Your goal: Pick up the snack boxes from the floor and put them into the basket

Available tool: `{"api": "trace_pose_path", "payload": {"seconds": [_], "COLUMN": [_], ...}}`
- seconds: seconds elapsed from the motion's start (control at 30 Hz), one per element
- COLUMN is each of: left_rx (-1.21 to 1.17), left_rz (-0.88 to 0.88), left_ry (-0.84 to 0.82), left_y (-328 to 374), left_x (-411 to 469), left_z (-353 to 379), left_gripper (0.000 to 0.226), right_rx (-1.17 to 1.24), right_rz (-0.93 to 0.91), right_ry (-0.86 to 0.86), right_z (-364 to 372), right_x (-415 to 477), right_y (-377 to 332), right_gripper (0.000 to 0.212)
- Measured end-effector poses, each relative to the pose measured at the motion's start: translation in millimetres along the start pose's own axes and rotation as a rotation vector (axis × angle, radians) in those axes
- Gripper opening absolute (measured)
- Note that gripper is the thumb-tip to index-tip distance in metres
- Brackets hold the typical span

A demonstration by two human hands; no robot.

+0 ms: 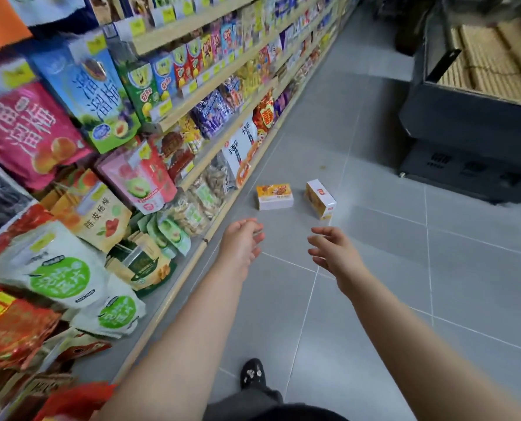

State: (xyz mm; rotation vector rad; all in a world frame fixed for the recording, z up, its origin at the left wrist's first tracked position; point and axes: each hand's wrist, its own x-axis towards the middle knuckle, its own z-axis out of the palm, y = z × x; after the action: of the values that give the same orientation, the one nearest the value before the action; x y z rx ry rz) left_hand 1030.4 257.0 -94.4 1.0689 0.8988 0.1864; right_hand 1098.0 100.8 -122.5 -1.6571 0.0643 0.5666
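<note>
Two snack boxes lie on the grey tiled floor ahead of me. The left box [274, 196] is yellow and white and rests close to the shelf base. The right box [320, 199] is white and orange, turned at an angle. My left hand [242, 241] reaches forward just short of the left box, fingers loosely curled, holding nothing. My right hand [333, 249] is stretched out below the right box with fingers spread, also empty. No basket is in view.
Long wooden shelves [192, 165] packed with snack bags run along the left. A dark freezer cabinet [465, 117] stands at the right. My foot in a dark shoe [253, 373] is on the floor below my arms.
</note>
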Motion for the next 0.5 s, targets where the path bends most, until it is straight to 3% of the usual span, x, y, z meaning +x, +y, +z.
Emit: {"api": "trace_pose_path", "payload": {"seconds": [0.5], "left_rx": [0.123], "left_rz": [-0.073], "left_ry": [-0.036], "left_y": [83], "left_x": [212], "left_z": [87], "left_gripper": [0.019], "right_rx": [0.108], "right_rz": [0.155], "right_ry": [0.098], "right_z": [6], "right_x": [230], "right_y": [-55], "right_gripper": [0.012]}}
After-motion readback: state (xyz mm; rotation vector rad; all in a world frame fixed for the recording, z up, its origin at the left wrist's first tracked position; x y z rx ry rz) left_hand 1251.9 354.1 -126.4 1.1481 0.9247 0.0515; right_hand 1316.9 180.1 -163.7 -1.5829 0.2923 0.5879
